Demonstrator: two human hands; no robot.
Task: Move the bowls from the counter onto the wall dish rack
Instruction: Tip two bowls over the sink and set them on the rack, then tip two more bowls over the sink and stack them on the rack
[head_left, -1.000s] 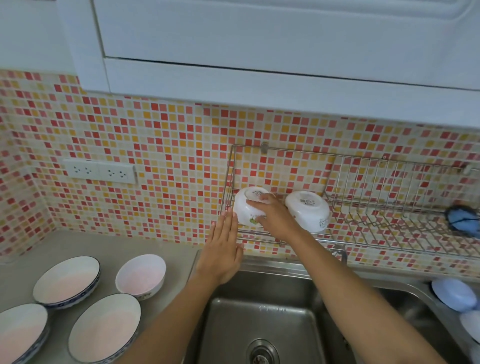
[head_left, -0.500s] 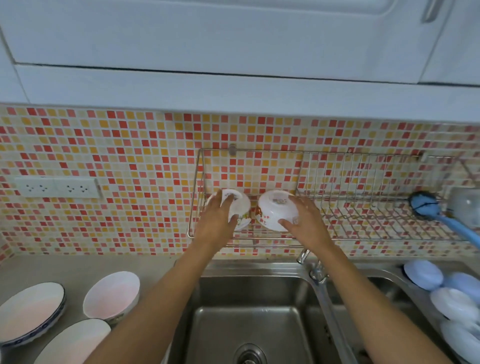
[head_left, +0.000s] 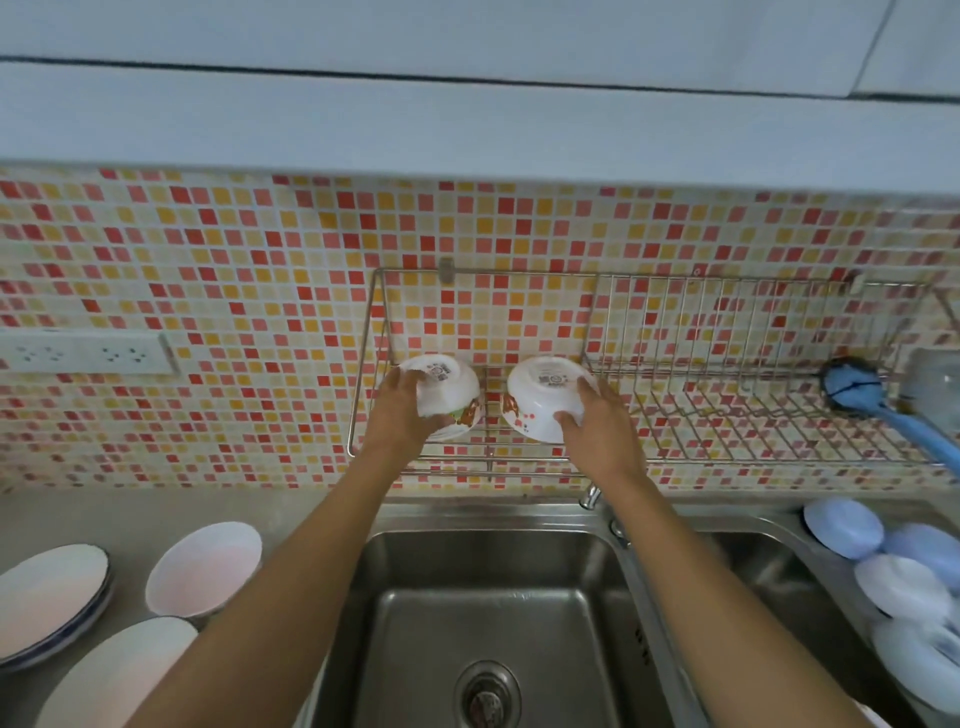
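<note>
Two small white bowls with red flower prints lie upside down in the left part of the wire wall dish rack (head_left: 727, 415). My left hand (head_left: 402, 415) grips the left bowl (head_left: 449, 389) from its left side. My right hand (head_left: 597, 421) grips the right bowl (head_left: 543, 397) from its right side, thumb on its lower wall. On the counter at the lower left stand a white bowl (head_left: 205, 569) and two wider shallow bowls (head_left: 49, 597) (head_left: 114, 670).
A steel sink (head_left: 493, 623) lies below the rack, its tap (head_left: 592, 496) by my right forearm. A blue brush (head_left: 857, 387) and a clear cup (head_left: 935, 384) sit at the rack's right end. Pale blue dishes (head_left: 844, 527) fill the right basin. A wall socket (head_left: 83, 353) is at left.
My left hand rose from the sink edge onto the left bowl. My right hand shifted from the left bowl to the right bowl. The view has swung to the right.
</note>
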